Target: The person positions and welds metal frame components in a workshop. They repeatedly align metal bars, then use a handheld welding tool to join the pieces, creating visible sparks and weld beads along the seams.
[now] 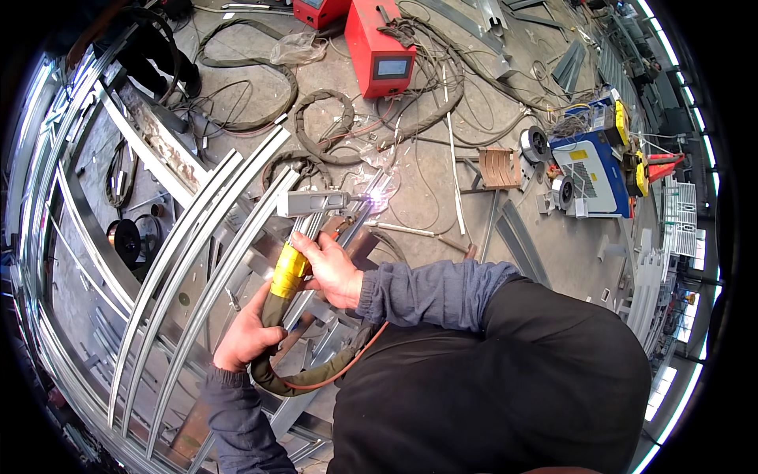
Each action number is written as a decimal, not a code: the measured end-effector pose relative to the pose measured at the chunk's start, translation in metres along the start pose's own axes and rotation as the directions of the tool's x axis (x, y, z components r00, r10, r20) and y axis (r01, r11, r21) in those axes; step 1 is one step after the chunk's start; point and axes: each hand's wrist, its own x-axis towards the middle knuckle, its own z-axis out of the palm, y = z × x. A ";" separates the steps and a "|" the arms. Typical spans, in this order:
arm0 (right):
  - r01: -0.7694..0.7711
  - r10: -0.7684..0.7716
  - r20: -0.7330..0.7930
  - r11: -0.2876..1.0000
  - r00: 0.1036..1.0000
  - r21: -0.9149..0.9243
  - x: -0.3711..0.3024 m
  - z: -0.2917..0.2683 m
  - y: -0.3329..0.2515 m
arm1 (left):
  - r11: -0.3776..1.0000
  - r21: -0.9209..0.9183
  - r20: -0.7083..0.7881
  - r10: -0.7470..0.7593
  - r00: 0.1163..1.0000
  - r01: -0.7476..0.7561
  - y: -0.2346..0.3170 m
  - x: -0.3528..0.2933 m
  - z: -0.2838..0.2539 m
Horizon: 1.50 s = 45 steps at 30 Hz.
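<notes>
Right hand (pixel 335 272) gripping yellow torch (pixel 289 272), bright arc (pixel 377 195)

Torch handle (pixel 290 268) yellow; hose (pixel 273 309) olive green; thin line (pixel 335 378) orange. 2 sleeves (pixel 430 292) blue-grey. Lap clothing (pixel 489 379) black. Floor box (pixel 371 39) red, screen (pixel 391 68) greyish. Machine (pixel 594 182) blue and white, label (pixel 579 155) yellow. Rails (pixel 264 155) silver. Slatted panel (pixel 500 168) brown. Glow (pixel 377 197) white-violet.

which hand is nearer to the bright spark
Right. The right hand is at the yellow handle, below and left of the bright spark; the left hand is farther down-left, at the dark cable.
</notes>
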 end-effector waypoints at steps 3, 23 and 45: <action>-0.001 0.001 -0.011 1.000 1.000 0.003 0.001 -0.002 -0.001 | 0.999 0.005 0.023 0.047 0.999 -0.047 -0.007 0.007 -0.004; -0.028 0.028 0.003 1.000 1.000 -0.007 -0.006 -0.001 0.001 | 0.999 0.018 0.025 0.029 0.999 -0.029 -0.009 -0.002 -0.004; 0.254 -0.210 0.430 0.966 0.878 -0.045 -0.127 0.029 -0.044 | 0.517 0.578 -0.330 0.856 0.398 -0.632 -0.065 -0.068 0.168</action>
